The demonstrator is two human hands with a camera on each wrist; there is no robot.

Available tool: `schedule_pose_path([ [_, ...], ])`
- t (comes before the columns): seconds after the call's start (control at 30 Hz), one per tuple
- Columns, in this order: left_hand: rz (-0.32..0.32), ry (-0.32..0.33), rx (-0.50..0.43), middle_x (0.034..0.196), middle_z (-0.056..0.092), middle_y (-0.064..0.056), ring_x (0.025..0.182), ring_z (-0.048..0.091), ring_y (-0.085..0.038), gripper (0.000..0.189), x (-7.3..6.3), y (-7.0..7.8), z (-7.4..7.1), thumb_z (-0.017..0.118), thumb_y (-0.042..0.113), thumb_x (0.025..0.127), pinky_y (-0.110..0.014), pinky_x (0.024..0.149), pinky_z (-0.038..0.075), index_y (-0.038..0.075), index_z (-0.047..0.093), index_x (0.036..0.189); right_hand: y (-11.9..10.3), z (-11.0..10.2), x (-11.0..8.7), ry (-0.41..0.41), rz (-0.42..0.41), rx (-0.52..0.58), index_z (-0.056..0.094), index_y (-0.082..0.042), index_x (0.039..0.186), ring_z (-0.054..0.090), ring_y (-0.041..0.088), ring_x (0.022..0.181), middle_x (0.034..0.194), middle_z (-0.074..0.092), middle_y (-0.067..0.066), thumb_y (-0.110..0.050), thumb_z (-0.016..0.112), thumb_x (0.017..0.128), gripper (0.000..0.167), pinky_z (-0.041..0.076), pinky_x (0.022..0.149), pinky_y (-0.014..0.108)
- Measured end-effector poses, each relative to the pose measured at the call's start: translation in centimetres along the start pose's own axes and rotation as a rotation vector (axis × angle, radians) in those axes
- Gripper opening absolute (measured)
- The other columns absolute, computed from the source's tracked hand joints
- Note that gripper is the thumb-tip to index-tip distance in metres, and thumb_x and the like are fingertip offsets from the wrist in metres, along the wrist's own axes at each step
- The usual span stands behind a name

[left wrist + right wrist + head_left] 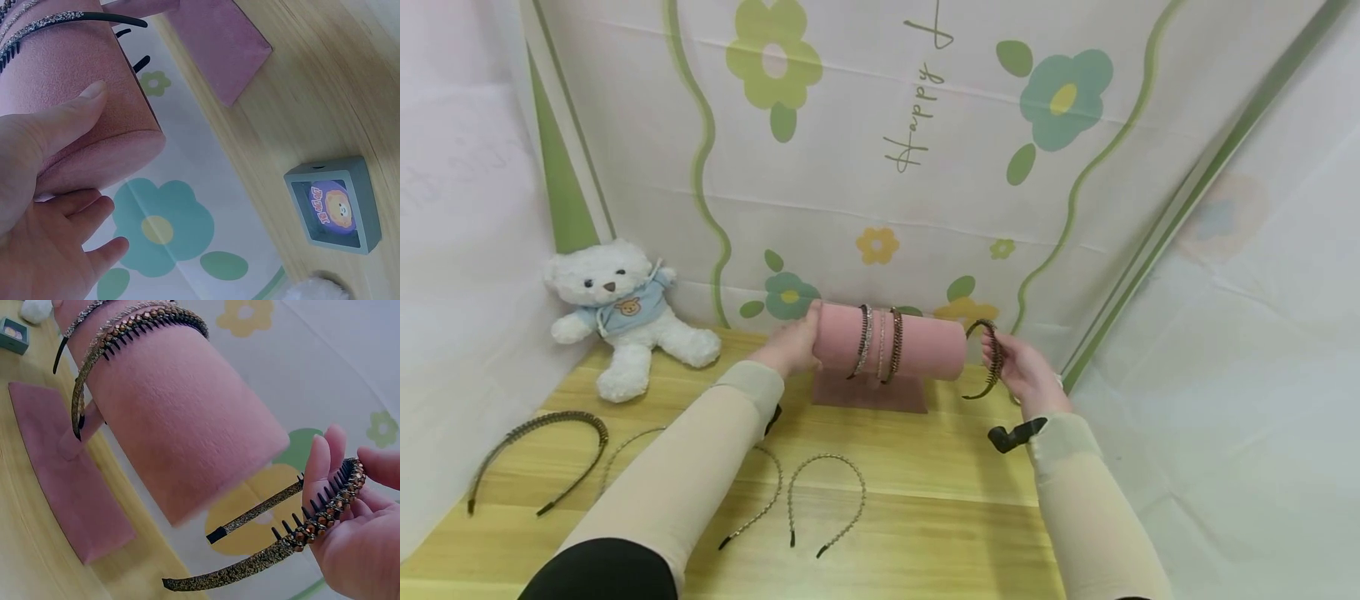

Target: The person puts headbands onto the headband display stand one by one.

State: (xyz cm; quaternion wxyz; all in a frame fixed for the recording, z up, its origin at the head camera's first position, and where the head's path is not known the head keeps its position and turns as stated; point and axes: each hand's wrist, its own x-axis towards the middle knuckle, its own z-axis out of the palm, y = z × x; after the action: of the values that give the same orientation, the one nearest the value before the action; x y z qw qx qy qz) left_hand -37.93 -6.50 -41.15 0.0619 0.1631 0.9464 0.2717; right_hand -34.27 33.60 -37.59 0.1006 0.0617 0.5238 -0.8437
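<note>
A pink velvety headband stand has a horizontal roll over a flat base. Around its middle sit a silver glittery headband, a thin pale one and a brown beaded one. My left hand holds the left end of the roll, thumb along its surface in the left wrist view. Just off the right end, my right hand pinches another brown beaded headband by its curved top. Its teeth and two tips face the roll.
On the wooden table lie a dark braided headband, a small beaded headband and thin ones partly behind my left forearm. A white teddy bear sits back left. The left wrist view shows a grey box frame.
</note>
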Motion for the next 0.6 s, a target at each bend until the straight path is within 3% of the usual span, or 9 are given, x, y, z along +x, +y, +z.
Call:
schedule_pose_path([
  [0.2,-0.001,0.005,0.004,0.147,0.043,-0.025,0.122,0.052,-0.04,0.121,0.1,-0.2,0.1,0.083,0.011,0.08,-0.051,0.107,0.037,0.005,-0.011,0.157,0.4,1.3,0.8,0.019,-0.011,-0.027,0.054,0.005,0.132,0.067,0.017,0.079,0.094,0.069,0.011,-0.01,0.048,0.105,0.032,0.055,0.081,0.029],
  [0.4,-0.005,0.008,0.014,0.149,0.04,-0.025,0.125,0.05,-0.04,0.122,0.2,-0.3,0.3,0.083,0.013,0.081,-0.051,0.109,0.036,0.006,-0.012,0.156,0.7,2.1,1.6,0.015,-0.005,-0.004,0.051,0.008,0.134,0.068,0.019,0.075,0.088,0.07,0.013,-0.008,0.047,0.105,0.034,0.057,0.079,0.03],
  [0.6,-0.005,0.001,0.012,0.15,0.04,-0.024,0.124,0.051,-0.038,0.12,0.2,-0.3,0.2,0.082,0.012,0.082,-0.051,0.109,0.035,0.006,-0.013,0.156,1.0,3.2,2.2,0.012,-0.009,-0.048,0.037,0.013,0.143,0.068,0.019,0.072,0.087,0.07,0.013,-0.008,0.044,0.106,0.043,0.058,0.077,0.03],
])
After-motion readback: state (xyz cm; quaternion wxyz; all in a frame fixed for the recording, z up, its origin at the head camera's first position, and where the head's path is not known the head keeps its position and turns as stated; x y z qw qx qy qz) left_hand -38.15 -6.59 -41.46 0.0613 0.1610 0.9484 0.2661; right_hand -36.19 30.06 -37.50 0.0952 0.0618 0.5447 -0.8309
